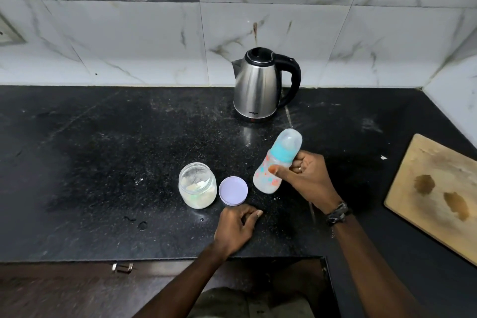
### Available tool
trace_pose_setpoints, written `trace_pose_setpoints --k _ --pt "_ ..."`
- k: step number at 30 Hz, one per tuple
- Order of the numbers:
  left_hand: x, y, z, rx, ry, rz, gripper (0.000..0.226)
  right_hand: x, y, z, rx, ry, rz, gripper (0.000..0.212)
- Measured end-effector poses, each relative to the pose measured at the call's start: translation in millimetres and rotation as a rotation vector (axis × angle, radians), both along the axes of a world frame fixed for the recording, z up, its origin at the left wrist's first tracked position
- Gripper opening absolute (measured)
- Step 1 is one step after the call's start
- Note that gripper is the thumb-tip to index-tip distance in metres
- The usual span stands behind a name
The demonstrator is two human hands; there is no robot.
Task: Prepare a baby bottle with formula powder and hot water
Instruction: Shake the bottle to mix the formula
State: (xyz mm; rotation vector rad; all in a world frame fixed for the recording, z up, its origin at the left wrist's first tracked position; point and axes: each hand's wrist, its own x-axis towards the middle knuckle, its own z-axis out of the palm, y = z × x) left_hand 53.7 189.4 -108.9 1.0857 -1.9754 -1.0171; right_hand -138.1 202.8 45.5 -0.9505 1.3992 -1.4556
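My right hand (303,178) grips a baby bottle (276,165) with a teal collar and clear cap, tilted with its top leaning away to the right, above the black counter (103,162). The bottle looks blurred. An open glass jar (197,186) with pale formula powder stands left of it, and its lilac lid (233,190) lies flat beside the jar. My left hand (236,227) rests on the counter just below the lid, fingers loosely curled, holding nothing. A steel electric kettle (260,85) with a black handle stands at the back by the wall.
A wooden cutting board (433,193) lies at the right side of the counter. Water drops and powder specks dot the counter around the jar. Marble-look tiles cover the wall behind. A drawer handle (122,268) shows under the counter's front edge.
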Motion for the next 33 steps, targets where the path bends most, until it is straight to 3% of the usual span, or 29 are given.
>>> trace_pose_setpoints --k 4,6,8,12,16,17,20,24,26,28,33 --pt "2 -1 1 -0.009 0.011 -0.004 0.032 -3 3 3 -0.106 -0.234 -0.035 0.053" --pt "0 -3 2 -0.012 0.002 -0.003 0.032 -5 -1 4 -0.077 -0.060 -0.014 0.039" --pt "1 -1 0 -0.011 -0.003 0.004 0.032 -2 -2 1 -0.024 0.070 0.077 0.040" --pt "2 -1 -2 -0.020 0.015 -0.008 0.031 -5 4 -1 -0.111 -0.255 0.022 0.072" --pt "1 2 -4 -0.015 0.012 -0.006 0.026 -4 2 -4 -0.037 0.003 0.066 0.057" --pt "2 3 -5 -0.011 0.017 -0.002 0.026 -4 3 -7 -0.046 -0.010 0.073 0.058" --pt "2 -3 0 -0.002 0.027 0.001 0.024 -5 2 -2 -0.088 -0.259 -0.053 0.076" --pt "0 -4 1 -0.016 0.017 -0.004 0.025 -1 -2 -4 -0.015 -0.012 0.044 0.053" --pt "2 -2 -2 -0.024 0.024 0.001 0.026 1 0 -10 -0.036 -0.052 0.044 0.068" --pt "2 -2 -2 -0.029 0.033 0.003 0.027 2 1 -12 -0.074 -0.220 -0.053 0.070" --pt "1 -2 -2 -0.024 0.036 0.007 0.028 4 2 -13 -0.003 -0.082 0.050 0.036"
